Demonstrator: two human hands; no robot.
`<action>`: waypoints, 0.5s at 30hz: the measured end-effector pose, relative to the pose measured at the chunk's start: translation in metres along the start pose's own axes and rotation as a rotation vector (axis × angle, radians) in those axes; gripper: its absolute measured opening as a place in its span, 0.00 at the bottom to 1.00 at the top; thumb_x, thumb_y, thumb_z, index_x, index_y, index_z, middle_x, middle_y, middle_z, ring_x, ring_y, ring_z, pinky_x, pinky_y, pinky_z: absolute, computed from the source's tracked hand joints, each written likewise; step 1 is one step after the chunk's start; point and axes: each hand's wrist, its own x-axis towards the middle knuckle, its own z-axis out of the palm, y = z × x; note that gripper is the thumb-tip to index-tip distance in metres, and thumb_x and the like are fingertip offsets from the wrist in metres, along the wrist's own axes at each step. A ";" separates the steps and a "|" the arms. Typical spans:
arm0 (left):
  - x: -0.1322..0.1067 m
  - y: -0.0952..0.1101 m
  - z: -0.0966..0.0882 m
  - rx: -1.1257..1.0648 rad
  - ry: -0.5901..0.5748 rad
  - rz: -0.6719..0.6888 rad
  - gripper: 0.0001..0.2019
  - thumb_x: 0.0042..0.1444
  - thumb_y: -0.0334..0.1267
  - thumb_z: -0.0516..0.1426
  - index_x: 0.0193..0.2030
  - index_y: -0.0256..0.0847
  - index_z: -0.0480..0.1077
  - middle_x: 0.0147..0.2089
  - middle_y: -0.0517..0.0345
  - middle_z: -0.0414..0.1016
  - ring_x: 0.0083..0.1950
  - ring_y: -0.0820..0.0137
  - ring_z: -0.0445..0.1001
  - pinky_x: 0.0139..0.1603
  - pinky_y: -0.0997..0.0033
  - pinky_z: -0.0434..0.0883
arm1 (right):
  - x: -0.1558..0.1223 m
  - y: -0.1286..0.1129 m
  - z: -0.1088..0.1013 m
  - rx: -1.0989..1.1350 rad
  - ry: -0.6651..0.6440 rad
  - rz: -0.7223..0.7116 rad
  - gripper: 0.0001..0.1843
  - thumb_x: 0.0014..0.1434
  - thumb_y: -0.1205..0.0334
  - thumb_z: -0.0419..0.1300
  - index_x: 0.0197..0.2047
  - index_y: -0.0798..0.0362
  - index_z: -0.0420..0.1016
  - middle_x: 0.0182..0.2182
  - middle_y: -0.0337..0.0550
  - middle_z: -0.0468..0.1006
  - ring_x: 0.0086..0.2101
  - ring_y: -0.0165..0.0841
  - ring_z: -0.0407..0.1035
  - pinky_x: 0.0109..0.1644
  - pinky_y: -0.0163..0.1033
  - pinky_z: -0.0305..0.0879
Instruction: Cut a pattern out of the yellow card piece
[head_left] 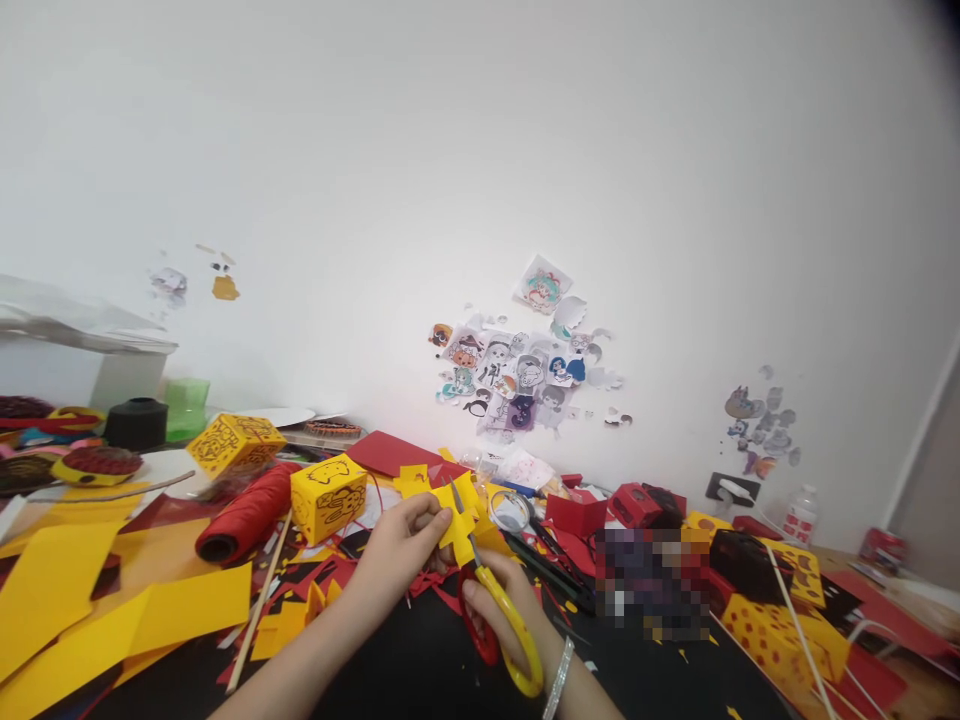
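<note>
Near the middle of the table my left hand [411, 535] pinches a small piece of yellow paper [459, 535] between thumb and fingers. My right hand [506, 600] is closed around the handles of a pair of scissors [517, 645], one handle yellow and one red. The metal blades point up and away from me and lie at the yellow paper; whether they are cutting into it I cannot tell. A yellow box [328, 498] with black drawings stands left of my left hand. Yellow and red paper scraps lie around both hands.
A red thread spool [244, 512], another patterned yellow box [236, 445] and large yellow sheets [142, 625] lie to the left. A wooden stick [259, 605] rests beside my left forearm. Dotted yellow boxes [784, 635] and a bottle [801, 515] stand right. A white wall with stickers [525, 370] rises behind.
</note>
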 end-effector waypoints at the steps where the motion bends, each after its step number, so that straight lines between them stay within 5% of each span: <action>1: 0.000 0.000 -0.001 0.001 -0.002 0.001 0.14 0.42 0.50 0.54 0.21 0.43 0.57 0.13 0.68 0.66 0.15 0.72 0.66 0.19 0.72 0.64 | 0.000 0.000 0.000 -0.011 -0.002 -0.012 0.20 0.52 0.47 0.56 0.38 0.56 0.71 0.19 0.34 0.62 0.18 0.25 0.55 0.19 0.31 0.53; 9: 0.000 0.001 -0.004 0.171 0.125 0.205 0.13 0.46 0.48 0.52 0.21 0.40 0.60 0.20 0.68 0.57 0.23 0.75 0.60 0.24 0.76 0.59 | 0.000 0.005 0.002 0.037 0.010 -0.004 0.19 0.51 0.47 0.58 0.33 0.56 0.69 0.18 0.34 0.61 0.17 0.25 0.56 0.19 0.31 0.53; 15: 0.004 -0.008 0.002 0.120 0.056 0.196 0.14 0.45 0.47 0.52 0.18 0.41 0.56 0.17 0.71 0.50 0.19 0.77 0.53 0.20 0.77 0.52 | 0.003 0.009 0.003 0.050 0.050 -0.072 0.15 0.51 0.49 0.58 0.33 0.54 0.68 0.21 0.36 0.64 0.22 0.27 0.58 0.24 0.31 0.56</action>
